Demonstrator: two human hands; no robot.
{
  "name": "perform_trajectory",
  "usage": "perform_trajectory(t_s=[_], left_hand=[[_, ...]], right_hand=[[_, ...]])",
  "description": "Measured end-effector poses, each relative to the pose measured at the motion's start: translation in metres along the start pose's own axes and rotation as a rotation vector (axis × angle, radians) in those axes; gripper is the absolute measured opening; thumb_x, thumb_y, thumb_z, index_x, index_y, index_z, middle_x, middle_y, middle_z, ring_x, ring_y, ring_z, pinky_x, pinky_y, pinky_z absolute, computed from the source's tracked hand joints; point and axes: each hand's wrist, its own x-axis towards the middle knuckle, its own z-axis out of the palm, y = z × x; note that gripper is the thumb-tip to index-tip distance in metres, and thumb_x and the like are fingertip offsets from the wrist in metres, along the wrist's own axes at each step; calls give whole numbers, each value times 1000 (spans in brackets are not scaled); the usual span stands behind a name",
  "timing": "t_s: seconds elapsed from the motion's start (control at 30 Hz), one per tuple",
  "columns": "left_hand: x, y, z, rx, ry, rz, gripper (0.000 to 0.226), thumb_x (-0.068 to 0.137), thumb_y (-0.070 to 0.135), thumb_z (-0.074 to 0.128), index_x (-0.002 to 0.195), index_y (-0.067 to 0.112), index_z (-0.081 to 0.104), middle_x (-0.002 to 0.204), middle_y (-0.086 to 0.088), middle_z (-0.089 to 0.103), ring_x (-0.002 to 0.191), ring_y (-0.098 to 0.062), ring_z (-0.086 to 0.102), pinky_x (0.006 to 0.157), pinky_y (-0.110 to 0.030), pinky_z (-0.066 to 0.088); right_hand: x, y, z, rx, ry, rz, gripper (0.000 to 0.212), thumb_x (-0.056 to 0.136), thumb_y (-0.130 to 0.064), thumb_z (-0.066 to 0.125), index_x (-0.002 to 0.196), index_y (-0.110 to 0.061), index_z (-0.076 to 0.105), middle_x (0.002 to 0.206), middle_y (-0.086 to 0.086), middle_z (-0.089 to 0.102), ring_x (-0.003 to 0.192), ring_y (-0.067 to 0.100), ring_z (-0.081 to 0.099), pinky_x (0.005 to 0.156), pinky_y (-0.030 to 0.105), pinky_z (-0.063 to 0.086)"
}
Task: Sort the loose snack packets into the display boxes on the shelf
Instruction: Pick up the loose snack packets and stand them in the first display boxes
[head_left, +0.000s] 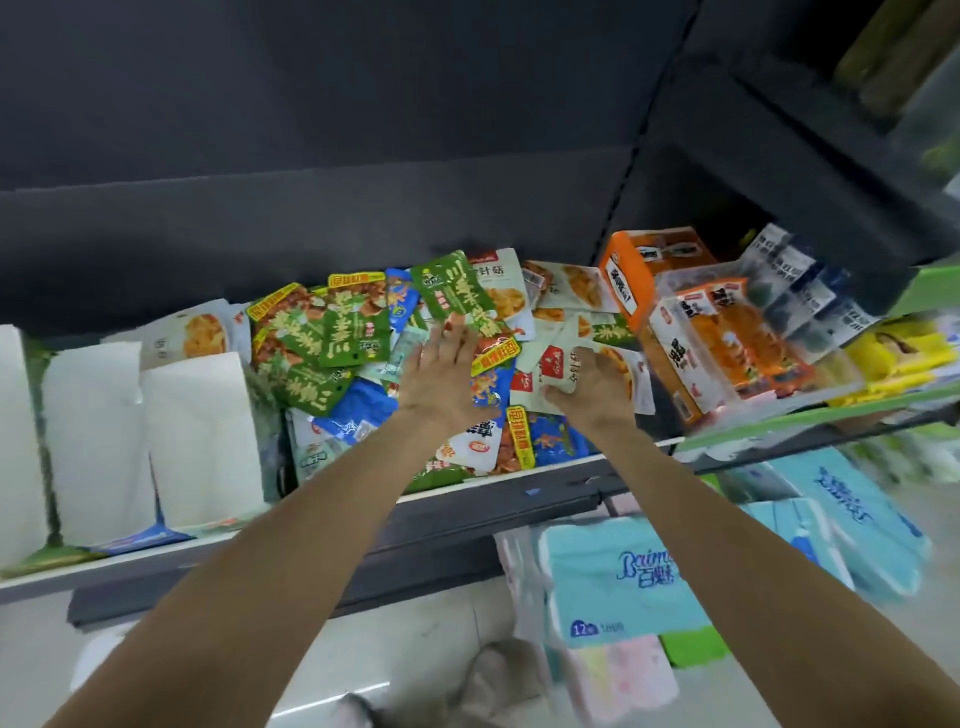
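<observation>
Snack packets (363, 358) lie in a loose, overlapping heap on the shelf (519, 506), seen from the head camera: green ones at the left and back, blue and red ones toward the front edge, white ones with a red mark to the right. Both hands reach into the middle of the heap. The left hand (441, 374) lies flat on the packets with its fingers straight and spread, fingertips touching a green packet (457, 291) that tilts up at the back of the pile; it holds nothing. The right hand (592, 384) sits just beside it, fingers curled over a white packet (548, 366), which it grips at the lower edge.

White display boxes (197, 431) stand upright in a row at the left of the heap, near the left hand. An orange display box (628, 275) and clear-wrapped orange packs (727, 343) sit just right of the right hand. Yellow packs (898, 358) lie further right. Below the shelf, blue tissue packs (623, 577) hang near the floor.
</observation>
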Motion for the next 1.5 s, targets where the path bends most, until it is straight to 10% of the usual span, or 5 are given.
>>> perform_trajectory(t_s=[0.27, 0.73, 1.0, 1.2, 1.5], left_hand=[[10, 3, 8, 20, -91, -6, 107, 79, 68, 54, 151, 18, -6, 159, -2, -9, 147, -24, 1, 117, -36, 9], [6, 45, -13, -505, 87, 111, 82, 80, 43, 69, 146, 16, 29, 152, -5, 25, 140, -23, 23, 114, -35, 25], [-17, 31, -39, -830, 356, 106, 16, 96, 8, 49, 105, 1, 60, 74, -2, 60, 62, -7, 54, 57, -23, 41], [-62, -40, -57, -1295, 279, 18, 18, 97, 12, 49, 93, 21, 64, 92, 1, 72, 84, -14, 70, 77, -34, 57], [-169, -176, -89, -1331, 487, 62, 19, 97, 25, 49, 91, 24, 66, 88, 15, 69, 89, -2, 66, 79, -24, 54]], right_hand=[[12, 1, 2, -311, 92, -187, 32, 95, -30, 47, 113, -5, 55, 107, 21, 62, 96, 33, 61, 71, 37, 50], [-21, -3, -51, 459, 289, -171, 38, 90, -12, 49, 55, -15, 33, 51, 0, 42, 47, 12, 39, 52, 32, 27], [-40, -48, -51, 749, 110, -325, 24, 96, -21, 47, 83, -13, 65, 92, 3, 64, 86, 10, 57, 75, 20, 42], [-59, -92, -44, 738, 70, -267, 40, 89, -17, 62, 126, -18, 47, 114, -7, 53, 102, 3, 51, 89, 27, 47], [-138, -233, 6, 739, 148, -501, 4, 85, -7, 65, 84, -9, 68, 81, -5, 68, 76, 8, 65, 75, 38, 56]])
